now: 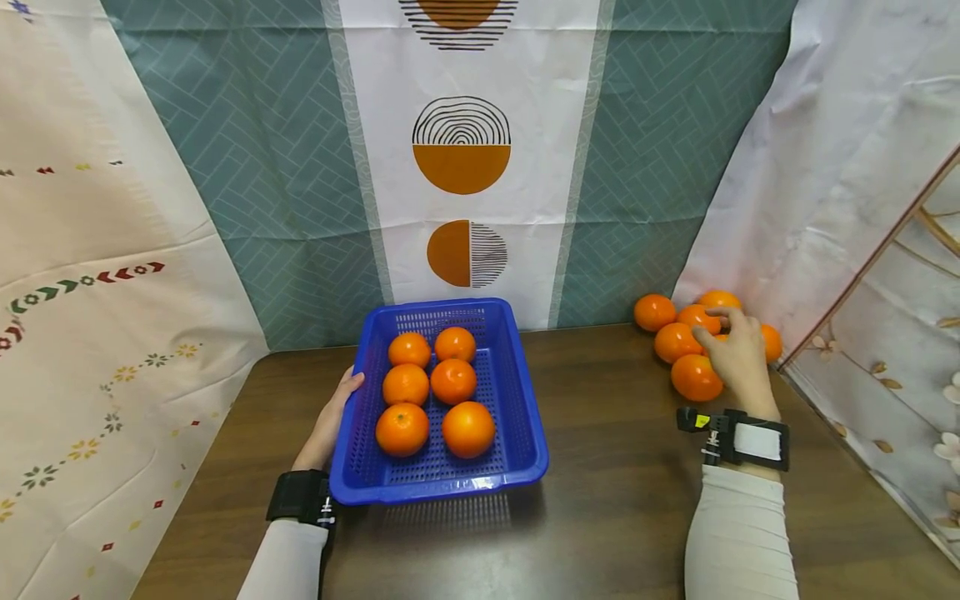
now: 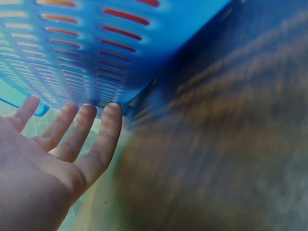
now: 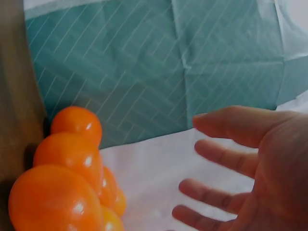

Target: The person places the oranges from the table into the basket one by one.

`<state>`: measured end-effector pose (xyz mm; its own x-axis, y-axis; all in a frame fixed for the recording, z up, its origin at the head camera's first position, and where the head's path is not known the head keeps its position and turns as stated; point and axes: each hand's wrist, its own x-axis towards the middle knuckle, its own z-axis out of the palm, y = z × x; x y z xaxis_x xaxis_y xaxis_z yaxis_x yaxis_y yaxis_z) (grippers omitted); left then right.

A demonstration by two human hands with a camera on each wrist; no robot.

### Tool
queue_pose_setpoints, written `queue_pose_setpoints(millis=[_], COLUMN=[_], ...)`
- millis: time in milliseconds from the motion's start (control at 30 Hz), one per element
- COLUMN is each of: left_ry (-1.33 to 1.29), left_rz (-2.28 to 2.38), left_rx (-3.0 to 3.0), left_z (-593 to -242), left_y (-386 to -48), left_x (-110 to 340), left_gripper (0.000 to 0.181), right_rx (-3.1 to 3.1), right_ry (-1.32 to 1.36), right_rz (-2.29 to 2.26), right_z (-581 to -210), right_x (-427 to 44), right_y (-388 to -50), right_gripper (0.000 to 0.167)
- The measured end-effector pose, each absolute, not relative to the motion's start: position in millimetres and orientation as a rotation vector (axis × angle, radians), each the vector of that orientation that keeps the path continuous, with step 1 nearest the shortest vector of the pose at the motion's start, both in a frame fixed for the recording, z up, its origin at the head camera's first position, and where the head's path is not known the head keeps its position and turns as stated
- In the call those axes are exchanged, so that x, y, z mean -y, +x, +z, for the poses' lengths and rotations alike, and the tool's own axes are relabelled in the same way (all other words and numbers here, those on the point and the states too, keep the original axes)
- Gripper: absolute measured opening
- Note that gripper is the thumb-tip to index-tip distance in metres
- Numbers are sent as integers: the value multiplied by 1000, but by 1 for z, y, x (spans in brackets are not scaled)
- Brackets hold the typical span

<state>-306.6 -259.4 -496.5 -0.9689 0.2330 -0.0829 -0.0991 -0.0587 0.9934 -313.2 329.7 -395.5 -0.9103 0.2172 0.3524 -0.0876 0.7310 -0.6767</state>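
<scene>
A blue perforated basket [image 1: 528, 417] holds several oranges [image 1: 468, 429] in two columns of three. Against the basket's left side lies my left hand [image 1: 330, 417]; in the left wrist view its fingers are extended, their tips at the slotted wall [image 2: 86, 72]. My right hand [image 1: 738, 354] is over the group of oranges [image 1: 696, 377] at the table's back right, fingers spread and slightly bent, holding nothing. The right wrist view has the right hand [image 3: 240, 168] beside the stacked-looking oranges [image 3: 55, 199], with a gap between them. Some oranges are partly hidden behind the right hand.
The brown wooden table [image 1: 600, 517] meets a teal and white patterned cloth [image 1: 465, 250] at the back. A cream embroidered cloth [image 1: 112, 375] hangs at the left, and a white floral panel [image 1: 900, 358] borders the right.
</scene>
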Motion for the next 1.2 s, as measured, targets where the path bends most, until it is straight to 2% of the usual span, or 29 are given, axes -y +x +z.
queue_pose_setpoints(millis=[533, 1200], left_ry=[180, 163], left_rz=[2147, 2136], left_rx=[-1960, -1973], left_z=[-497, -497], left_y=[-306, -306], left_x=[259, 259], left_gripper=[62, 63], right_rx=[2871, 3003], right_ry=[-261, -319], right_rz=[947, 926], right_z=[-410, -420], right_x=[-336, -339], right_y=[-319, -325], right_gripper=[65, 68])
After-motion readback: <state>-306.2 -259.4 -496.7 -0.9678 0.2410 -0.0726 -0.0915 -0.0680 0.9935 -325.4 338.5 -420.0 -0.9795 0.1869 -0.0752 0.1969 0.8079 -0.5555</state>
